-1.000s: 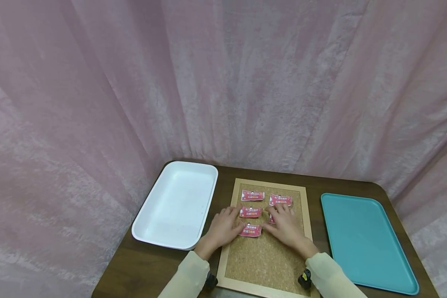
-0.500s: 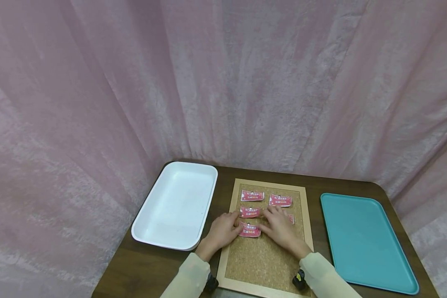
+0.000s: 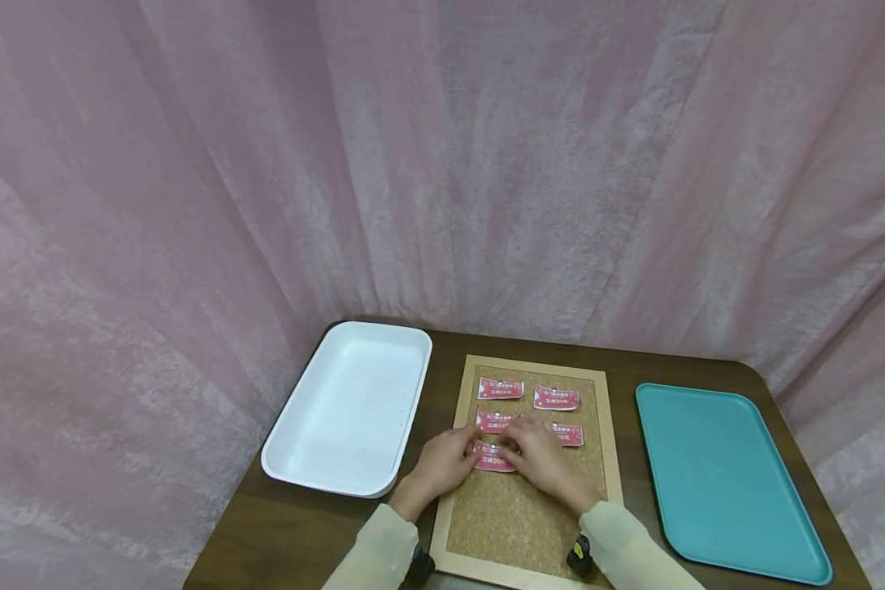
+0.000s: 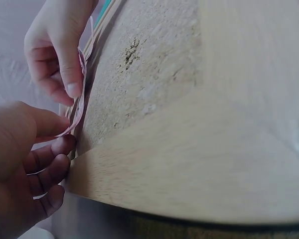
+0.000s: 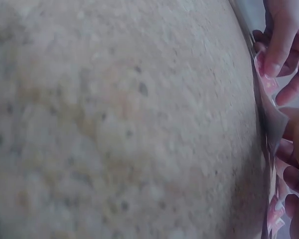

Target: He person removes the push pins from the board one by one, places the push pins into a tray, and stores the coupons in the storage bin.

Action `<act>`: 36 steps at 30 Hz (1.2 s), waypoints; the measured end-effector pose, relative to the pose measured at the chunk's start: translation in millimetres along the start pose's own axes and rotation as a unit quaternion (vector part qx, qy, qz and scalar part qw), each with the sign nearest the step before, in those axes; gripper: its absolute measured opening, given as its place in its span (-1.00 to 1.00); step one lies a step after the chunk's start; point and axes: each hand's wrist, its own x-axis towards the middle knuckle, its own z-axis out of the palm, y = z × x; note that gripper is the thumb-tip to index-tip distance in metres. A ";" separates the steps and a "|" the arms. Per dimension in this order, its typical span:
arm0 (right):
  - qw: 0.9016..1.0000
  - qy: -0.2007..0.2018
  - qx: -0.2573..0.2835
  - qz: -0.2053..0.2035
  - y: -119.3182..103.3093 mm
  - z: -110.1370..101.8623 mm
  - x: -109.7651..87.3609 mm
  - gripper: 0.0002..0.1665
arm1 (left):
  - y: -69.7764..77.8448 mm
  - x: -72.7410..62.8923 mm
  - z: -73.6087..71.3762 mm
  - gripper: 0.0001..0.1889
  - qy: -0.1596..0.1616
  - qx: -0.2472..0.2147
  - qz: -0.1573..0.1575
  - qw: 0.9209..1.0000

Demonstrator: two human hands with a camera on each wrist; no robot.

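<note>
A wood-framed corkboard (image 3: 516, 524) lies on the table with several pink paper coupons on it. At the lowest coupon (image 3: 494, 460) in the left column, both hands are at work. My left hand (image 3: 442, 463) pinches its left end between thumb and fingers. My right hand (image 3: 542, 460) pinches the opposite end, fingers curled over the paper. In the left wrist view the coupon (image 4: 81, 107) bows edge-on between the two thumbs. The right wrist view shows its corner (image 5: 275, 124) lifted off the cork by the right thumb.
Two coupons lie at the board's top, the left one (image 3: 501, 389) and the right one (image 3: 556, 398). Another coupon (image 3: 571, 435) is partly behind the right hand. A white tray (image 3: 347, 410) stands left, a teal tray (image 3: 730, 483) right, on a dark wooden table (image 3: 295, 533). Pink curtains hang behind.
My right hand has moved left and toward me, from the right column's second coupon to the lowest left coupon, uncovering part of the former. The left hand has stayed near the same coupon.
</note>
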 end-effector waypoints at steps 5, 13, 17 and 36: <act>1.000 0.000 0.004 0.000 -4.1 4.2 1.9 -0.85 | 0.9 -1.2 -0.6 -0.73 0.003 -0.004 0.002 1.000; 0.999 -0.019 0.025 0.021 -9.7 3.1 4.8 -0.90 | 0.3 -0.4 -2.0 -0.72 0.006 -0.015 -0.004 1.000; 0.999 -0.023 0.031 0.035 -11.4 4.6 5.2 -0.90 | -0.4 -0.8 -2.0 -0.74 0.011 -0.018 -0.002 1.000; 0.997 -0.026 0.037 0.062 -14.0 9.1 4.4 -0.92 | -1.7 -1.2 3.1 -0.79 0.026 -0.054 -0.018 0.998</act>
